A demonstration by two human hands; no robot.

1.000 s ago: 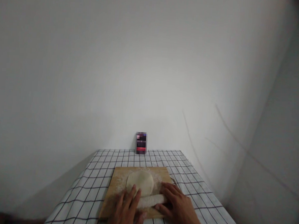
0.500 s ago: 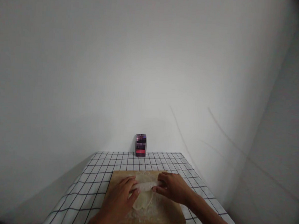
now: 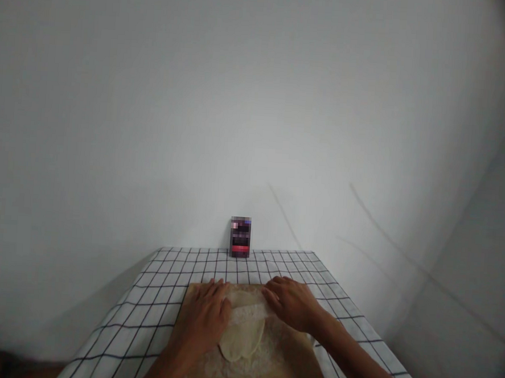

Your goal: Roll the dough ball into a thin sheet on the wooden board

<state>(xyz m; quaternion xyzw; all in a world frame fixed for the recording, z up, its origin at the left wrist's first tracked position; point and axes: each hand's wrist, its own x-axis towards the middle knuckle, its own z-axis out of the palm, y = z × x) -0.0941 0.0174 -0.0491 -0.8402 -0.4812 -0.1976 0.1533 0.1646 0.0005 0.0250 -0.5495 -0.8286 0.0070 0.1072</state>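
Observation:
A pale, flour-dusted rolling pin lies across a flattened sheet of dough. My left hand holds the pin's left end under its palm, with the fingers reaching forward over it. On the right end, my right hand is closed with bent fingers. Both hands cover the pin's ends. The dough spreads toward me from under the pin and has a rounded near edge. Beneath them is a floured wooden board.
A table with a white cloth in dark checks carries the board. At its far edge a blurred dark upright object, phone-shaped, leans by a pale wall. Another wall meets it on the right.
Both hands and the rolling pin have moved forward a little over the board. My left fingers are straighter, and more of the dough shows on the near side. The view has shifted slightly.

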